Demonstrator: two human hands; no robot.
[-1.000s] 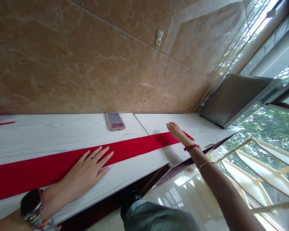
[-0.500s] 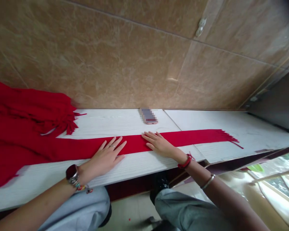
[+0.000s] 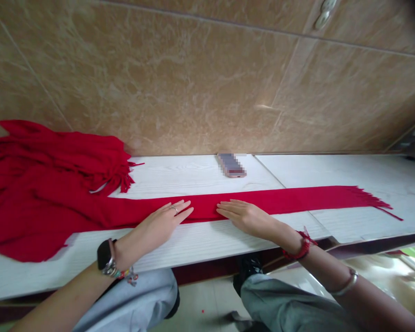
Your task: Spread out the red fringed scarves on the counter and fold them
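A red scarf (image 3: 304,198) lies along a white tabletop (image 3: 180,175) as a long, flat, narrow strip with its fringed end at the right. At the left, the same red cloth widens into a loose, rumpled heap (image 3: 51,193) with more fringe. My left hand (image 3: 159,223), wearing a ring, rests flat on the strip near the heap. Across a short gap, my right hand (image 3: 249,216) lies on the strip with its fingers stretched toward the left one. Neither hand grips the cloth.
Behind the scarf, a phone (image 3: 232,166) with a blurred screen lies near the tiled wall (image 3: 180,92). The table's front edge runs just above my knees (image 3: 148,295). A white fitting (image 3: 325,16) is on the wall, upper right.
The view has shifted left, so the scarf and phone appear farther right. The fingers of both hands, spread before, now lie closer together on the strip.
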